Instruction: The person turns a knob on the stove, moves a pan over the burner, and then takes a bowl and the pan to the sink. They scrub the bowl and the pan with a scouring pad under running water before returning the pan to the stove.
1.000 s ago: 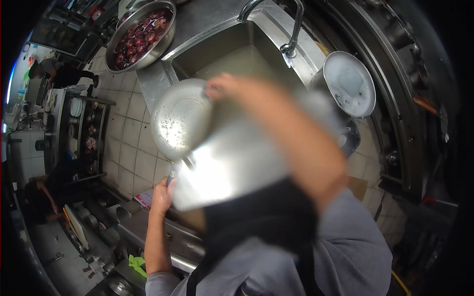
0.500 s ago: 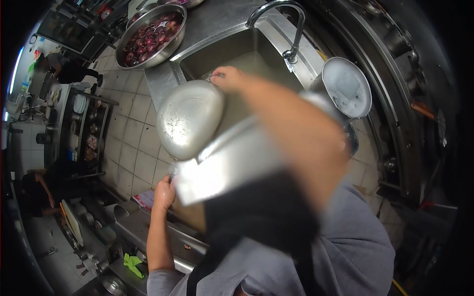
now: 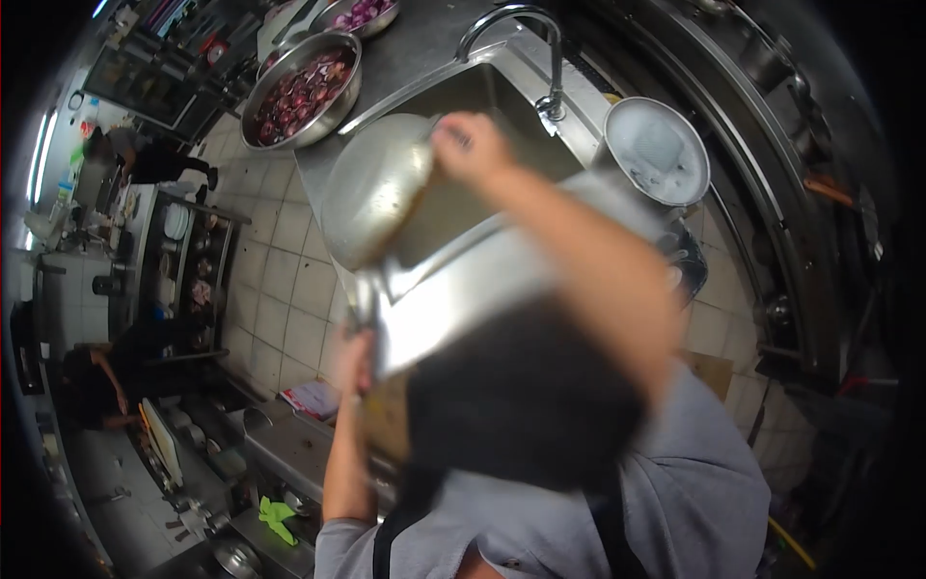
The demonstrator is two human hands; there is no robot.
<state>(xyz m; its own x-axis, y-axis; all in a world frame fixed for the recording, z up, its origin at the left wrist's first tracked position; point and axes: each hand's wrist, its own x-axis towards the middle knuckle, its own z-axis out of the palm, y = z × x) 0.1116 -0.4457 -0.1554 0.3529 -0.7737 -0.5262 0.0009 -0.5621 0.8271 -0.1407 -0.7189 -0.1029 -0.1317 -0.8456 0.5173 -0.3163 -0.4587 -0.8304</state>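
Observation:
My left hand [image 3: 355, 362], blurred, is closed around the handle [image 3: 365, 297] of a large metal pan [image 3: 378, 183]. The pan is tilted over the left side of the sink [image 3: 424, 92], its rounded, worn underside facing up. At the pan's far right edge, my right hand [image 3: 471, 147] is closed on a small grey metal scrubber [image 3: 455, 137], mostly hidden by the fingers. My right forearm crosses above the sink's front edge.
A curved faucet [image 3: 552, 58] stands behind the sink. To the right is a pot of sudsy water [image 3: 659, 150]. A steel bowl of red onions in liquid [image 3: 307, 96] sits at left, another bowl of peeled onions [image 3: 362, 14] behind it. Two people [image 3: 92, 386] are at the left.
The pan has tipped more steeply and swung upward in view. My right hand has shifted to the right along its edge. My left hand has moved slightly right with the handle.

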